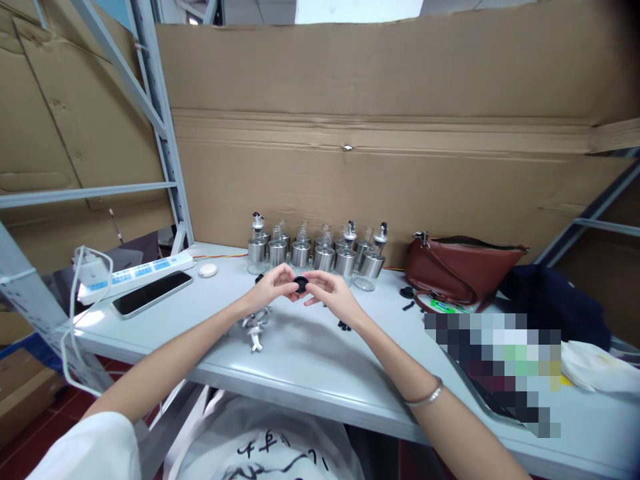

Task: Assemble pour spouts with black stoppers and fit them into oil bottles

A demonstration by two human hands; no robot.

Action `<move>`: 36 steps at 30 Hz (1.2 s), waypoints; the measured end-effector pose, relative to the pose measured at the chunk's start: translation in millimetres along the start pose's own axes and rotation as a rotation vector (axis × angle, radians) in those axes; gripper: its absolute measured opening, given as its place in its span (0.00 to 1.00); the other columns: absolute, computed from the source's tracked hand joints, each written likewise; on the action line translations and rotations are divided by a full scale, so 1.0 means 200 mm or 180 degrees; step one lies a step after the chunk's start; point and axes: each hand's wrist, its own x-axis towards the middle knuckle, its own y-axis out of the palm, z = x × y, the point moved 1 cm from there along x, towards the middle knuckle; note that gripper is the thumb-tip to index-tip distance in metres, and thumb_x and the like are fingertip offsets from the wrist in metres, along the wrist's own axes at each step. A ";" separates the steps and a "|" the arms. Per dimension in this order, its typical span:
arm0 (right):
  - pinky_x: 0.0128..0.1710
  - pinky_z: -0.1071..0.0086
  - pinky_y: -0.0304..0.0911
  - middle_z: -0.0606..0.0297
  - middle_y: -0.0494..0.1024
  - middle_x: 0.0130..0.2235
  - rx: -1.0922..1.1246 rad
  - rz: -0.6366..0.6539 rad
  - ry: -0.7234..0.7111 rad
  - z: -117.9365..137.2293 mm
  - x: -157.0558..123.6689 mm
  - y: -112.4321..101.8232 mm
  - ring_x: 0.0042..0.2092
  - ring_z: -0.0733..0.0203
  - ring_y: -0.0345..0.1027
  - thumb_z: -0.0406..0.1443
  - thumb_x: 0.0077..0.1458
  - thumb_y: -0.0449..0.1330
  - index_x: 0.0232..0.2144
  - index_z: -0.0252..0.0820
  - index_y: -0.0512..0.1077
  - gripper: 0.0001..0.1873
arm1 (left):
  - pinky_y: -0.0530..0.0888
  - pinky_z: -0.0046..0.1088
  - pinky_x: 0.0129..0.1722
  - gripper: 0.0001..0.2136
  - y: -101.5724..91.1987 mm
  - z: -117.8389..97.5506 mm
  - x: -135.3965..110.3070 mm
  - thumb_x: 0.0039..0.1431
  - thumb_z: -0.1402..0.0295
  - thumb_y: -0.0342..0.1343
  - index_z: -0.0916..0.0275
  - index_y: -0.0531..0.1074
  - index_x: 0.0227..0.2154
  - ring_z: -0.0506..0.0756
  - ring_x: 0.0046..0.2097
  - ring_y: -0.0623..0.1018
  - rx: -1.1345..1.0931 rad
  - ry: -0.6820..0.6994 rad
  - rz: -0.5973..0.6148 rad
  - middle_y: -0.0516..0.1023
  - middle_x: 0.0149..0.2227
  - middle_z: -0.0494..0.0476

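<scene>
Both my hands meet above the middle of the grey table (310, 360). My left hand (274, 285) and my right hand (326, 291) pinch a small black round cap (301, 284) between their fingertips. Just behind them stands a cluster of several glass and metal dispenser bottles (320, 253), some with pour spouts on top. Metal spout parts (254, 327) lie on the table under my left wrist. Small black pieces (344, 326) lie close to my right wrist.
A brown leather bag (460, 267) lies to the right of the bottles, with dark cloth behind it. At the left are a phone (150, 293), a white power strip (135, 272) and a small white round object (208, 269). Cardboard sheets line the back of the shelf.
</scene>
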 end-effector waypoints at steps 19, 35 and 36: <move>0.39 0.61 0.71 0.60 0.80 0.32 -0.0695 -0.0075 -0.0174 0.00 0.00 0.00 0.34 0.58 0.75 0.39 0.42 0.63 0.35 0.39 0.70 0.16 | 0.70 0.27 0.33 0.20 -0.01 0.01 0.00 0.45 0.60 0.65 0.63 0.60 0.31 0.49 0.29 0.75 0.0141 0.0136 0.0209 0.76 0.28 0.51; 0.27 0.72 0.63 0.71 0.70 0.22 -0.1236 -0.0062 -0.0326 0.00 -0.02 0.03 0.24 0.68 0.63 0.36 0.39 0.59 0.28 0.41 0.65 0.10 | 0.66 0.25 0.30 0.14 0.02 0.02 -0.02 0.43 0.68 0.60 0.62 0.58 0.28 0.47 0.27 0.69 0.0942 0.0241 0.0075 0.67 0.26 0.46; 0.27 0.72 0.62 0.72 0.69 0.22 -0.1267 -0.0072 -0.0350 0.00 -0.03 0.03 0.23 0.69 0.62 0.36 0.39 0.59 0.27 0.41 0.65 0.10 | 0.65 0.24 0.30 0.12 0.02 0.01 -0.03 0.43 0.70 0.58 0.62 0.59 0.27 0.47 0.27 0.68 0.1057 0.0279 0.0063 0.66 0.25 0.45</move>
